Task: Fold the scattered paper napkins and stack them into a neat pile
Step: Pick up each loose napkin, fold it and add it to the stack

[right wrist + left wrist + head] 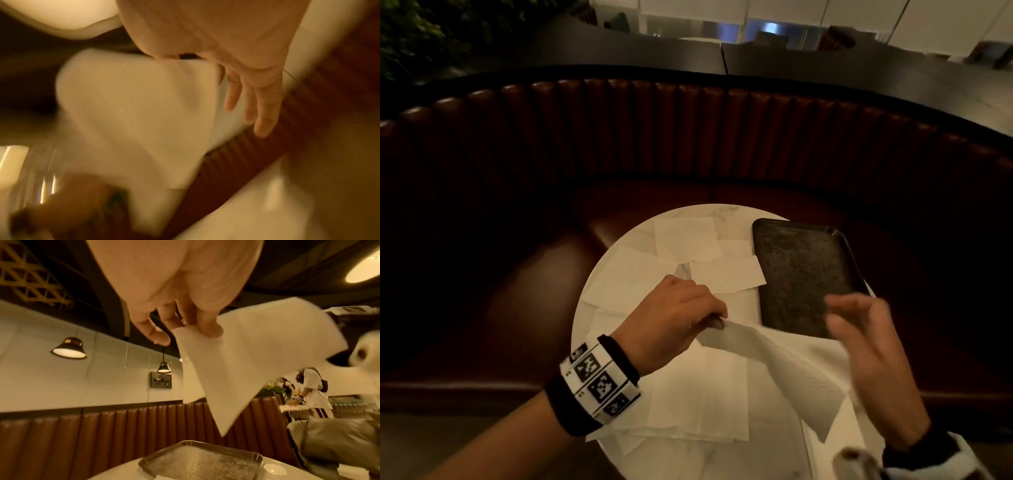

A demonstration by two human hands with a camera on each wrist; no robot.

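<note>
My left hand (pixel 714 318) pinches one corner of a white paper napkin (pixel 791 373) and holds it up above the table. In the left wrist view, the thumb and fingers of the left hand (pixel 185 332) grip that corner while the napkin (pixel 257 353) hangs down to a point. My right hand (pixel 859 329) hovers blurred at the napkin's right side with fingers spread. The right wrist view shows the right hand (pixel 246 104) with straight fingers beside the blurred napkin (pixel 133 113). Several unfolded napkins (pixel 698 404) lie scattered flat on the round white table (pixel 726 212).
A dark rectangular tray (pixel 804 274) sits on the table's right side, its metal rim (pixel 205 444) just below the hanging napkin. More napkins (pixel 686 240) lie at the far edge. A brown padded booth seat (pixel 688 130) curves round the table.
</note>
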